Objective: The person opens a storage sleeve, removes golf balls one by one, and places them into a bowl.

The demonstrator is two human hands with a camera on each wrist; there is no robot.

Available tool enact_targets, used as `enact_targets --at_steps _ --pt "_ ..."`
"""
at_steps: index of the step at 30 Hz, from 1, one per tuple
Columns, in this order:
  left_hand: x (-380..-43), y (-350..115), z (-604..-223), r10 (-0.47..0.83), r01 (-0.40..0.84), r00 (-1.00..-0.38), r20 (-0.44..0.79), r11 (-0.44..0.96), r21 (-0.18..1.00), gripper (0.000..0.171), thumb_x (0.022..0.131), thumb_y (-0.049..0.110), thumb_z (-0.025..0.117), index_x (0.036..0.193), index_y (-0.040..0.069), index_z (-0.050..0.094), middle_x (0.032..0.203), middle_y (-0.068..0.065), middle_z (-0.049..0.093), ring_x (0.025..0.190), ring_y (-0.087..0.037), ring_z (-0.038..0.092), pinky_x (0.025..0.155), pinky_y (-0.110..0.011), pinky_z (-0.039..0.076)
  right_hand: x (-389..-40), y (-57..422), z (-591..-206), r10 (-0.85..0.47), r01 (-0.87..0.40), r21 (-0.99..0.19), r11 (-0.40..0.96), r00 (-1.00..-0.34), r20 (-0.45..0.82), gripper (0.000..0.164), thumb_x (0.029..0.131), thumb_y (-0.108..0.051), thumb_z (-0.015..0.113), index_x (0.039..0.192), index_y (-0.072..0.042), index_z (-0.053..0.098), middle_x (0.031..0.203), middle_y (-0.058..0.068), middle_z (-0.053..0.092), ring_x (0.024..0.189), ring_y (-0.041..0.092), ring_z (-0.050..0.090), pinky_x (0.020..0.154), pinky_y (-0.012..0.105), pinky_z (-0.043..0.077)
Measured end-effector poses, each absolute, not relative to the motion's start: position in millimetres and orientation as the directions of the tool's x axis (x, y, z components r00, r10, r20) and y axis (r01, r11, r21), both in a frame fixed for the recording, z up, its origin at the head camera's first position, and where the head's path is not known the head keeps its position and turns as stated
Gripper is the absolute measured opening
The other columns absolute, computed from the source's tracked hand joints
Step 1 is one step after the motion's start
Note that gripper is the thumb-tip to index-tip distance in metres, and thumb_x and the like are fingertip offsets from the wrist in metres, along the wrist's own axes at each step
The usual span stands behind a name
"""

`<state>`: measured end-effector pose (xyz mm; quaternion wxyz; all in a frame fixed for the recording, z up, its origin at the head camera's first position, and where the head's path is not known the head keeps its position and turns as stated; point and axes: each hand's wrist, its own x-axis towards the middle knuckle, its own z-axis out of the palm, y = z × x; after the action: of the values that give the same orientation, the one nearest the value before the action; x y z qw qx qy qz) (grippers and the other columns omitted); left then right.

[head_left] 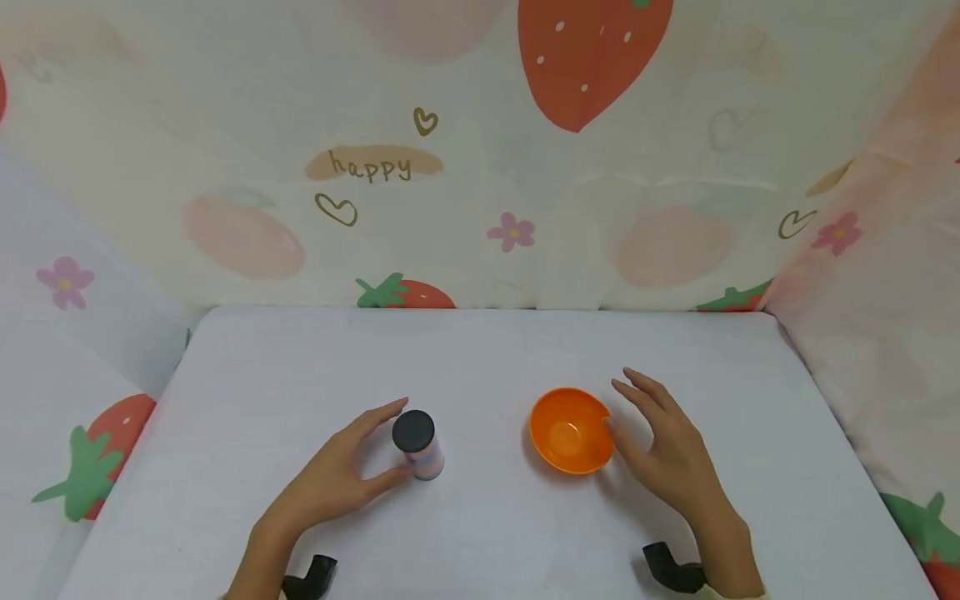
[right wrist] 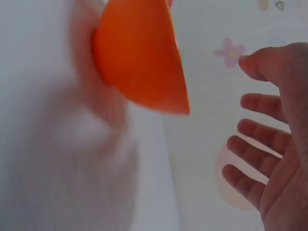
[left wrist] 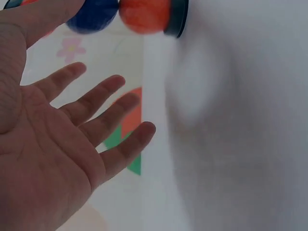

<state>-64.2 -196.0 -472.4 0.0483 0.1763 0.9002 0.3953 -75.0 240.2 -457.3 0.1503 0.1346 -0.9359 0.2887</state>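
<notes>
The left hand (head_left: pixel 333 479) is released: thumb and fingers are spread to form a wide opening at the left side of a small upright cylindrical container (head_left: pixel 426 459) with a round black lid (head_left: pixel 413 430). The container body shows rounded red-orange and dark blue shapes in the left wrist view. The thumb lies beside the lower body and a fingertip is near the lid; contact cannot be determined.

The right hand (head_left: pixel 671 454) is also released, with fingers extended and separated at the right side of a round, glossy orange bowl (head_left: pixel 567 437). The thumb overlaps the bowl rim in the head view; the right wrist view shows the thumb apart from the bowl.

The container and the bowl both rest on a white-covered table (head_left: pixel 487 533), well apart, container to the left. The bowl sits upright, mouth upward. A pale cloth backdrop (head_left: pixel 480 125) printed with strawberries, flowers and hearts stands behind the table.
</notes>
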Motion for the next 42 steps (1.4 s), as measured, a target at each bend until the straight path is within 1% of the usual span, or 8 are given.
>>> enact_targets --at_steps 3,7,8,13,20,27,33,42 --pt "-67 -188 -477 0.377 0.258 -0.925 0.045 0.537 0.803 0.083 0.089 0.039 0.087 0.159 0.031 0.043 0.152 0.007 0.060 0.143 -0.019 0.058 0.113 -0.048 0.054 -72 231 -457 -0.188 -0.364 -0.521 0.772 -0.914 0.360 0.053 0.093 -0.016 0.081 0.143 -0.013 0.065 0.153 0.009 0.059 0.138 0.034 0.061 0.107 0.059 0.055" --pt "-72 -179 -482 0.396 0.215 -0.918 0.032 0.426 0.879 0.068 0.087 0.036 0.089 0.144 0.036 0.051 0.134 0.011 0.065 0.126 -0.012 0.064 0.107 -0.042 0.058 -71 219 -456 -0.221 -0.401 -0.558 0.727 -0.905 0.363 0.048 0.094 -0.017 0.081 0.140 -0.011 0.067 0.149 0.007 0.062 0.134 0.032 0.064 0.107 0.057 0.055" --pt "-73 -178 -483 0.400 0.207 -0.916 0.032 0.401 0.892 0.064 0.087 0.035 0.090 0.139 0.036 0.053 0.128 0.010 0.066 0.120 -0.011 0.065 0.106 -0.041 0.059 -71 216 -456 -0.229 -0.409 -0.568 0.714 -0.904 0.362 0.048 0.094 -0.017 0.081 0.139 -0.010 0.067 0.148 0.006 0.063 0.134 0.031 0.065 0.110 0.049 0.055" --pt "-77 -175 -493 0.423 0.177 -0.904 0.058 0.247 0.953 0.057 0.086 0.022 0.091 0.131 0.027 0.057 0.114 -0.001 0.066 0.101 -0.014 0.066 0.099 -0.029 0.058 -71 201 -449 -0.272 -0.425 -0.625 0.655 -0.904 0.330 0.045 0.097 -0.019 0.079 0.139 -0.010 0.067 0.143 -0.001 0.067 0.133 0.023 0.065 0.114 0.037 0.051" --pt "-79 -173 -504 0.437 0.178 -0.895 0.095 0.153 0.972 0.058 0.087 0.013 0.088 0.135 0.021 0.057 0.119 -0.006 0.066 0.103 -0.014 0.065 0.097 -0.024 0.057 -76 178 -440 -0.340 -0.451 -0.675 0.583 -0.891 0.301 0.039 0.099 -0.020 0.076 0.137 -0.015 0.069 0.136 0.000 0.072 0.128 0.021 0.068 0.110 0.048 0.054" --pt "-77 -172 -500 0.430 0.194 -0.898 0.088 0.208 0.959 0.056 0.088 0.018 0.088 0.136 0.027 0.060 0.123 0.000 0.069 0.113 -0.012 0.068 0.103 -0.025 0.057 -78 155 -431 -0.375 -0.455 -0.679 0.576 -0.885 0.276 0.041 0.100 -0.027 0.076 0.140 -0.021 0.068 0.136 -0.005 0.072 0.131 0.018 0.067 0.112 0.045 0.053" --pt "-77 -170 -488 0.435 0.256 -0.895 0.098 0.323 0.911 0.059 0.087 0.023 0.089 0.139 0.033 0.062 0.127 0.009 0.071 0.121 -0.008 0.068 0.109 -0.034 0.056 -77 140 -420 -0.405 -0.423 -0.741 0.521 -0.887 0.221 0.045 0.099 -0.030 0.077 0.142 -0.024 0.066 0.140 -0.007 0.069 0.129 0.016 0.067 0.109 0.041 0.056" --pt "-82 -161 -449 0.417 0.339 -0.902 0.108 0.532 0.776 0.058 0.086 0.036 0.089 0.138 0.042 0.064 0.124 0.016 0.069 0.105 -0.010 0.063 0.095 -0.036 0.058 -76 125 -414 -0.457 -0.480 -0.799 0.362 -0.839 0.296 0.059 0.093 -0.025 0.084 0.147 -0.020 0.062 0.146 -0.001 0.062 0.135 0.020 0.062 0.104 0.036 0.060"
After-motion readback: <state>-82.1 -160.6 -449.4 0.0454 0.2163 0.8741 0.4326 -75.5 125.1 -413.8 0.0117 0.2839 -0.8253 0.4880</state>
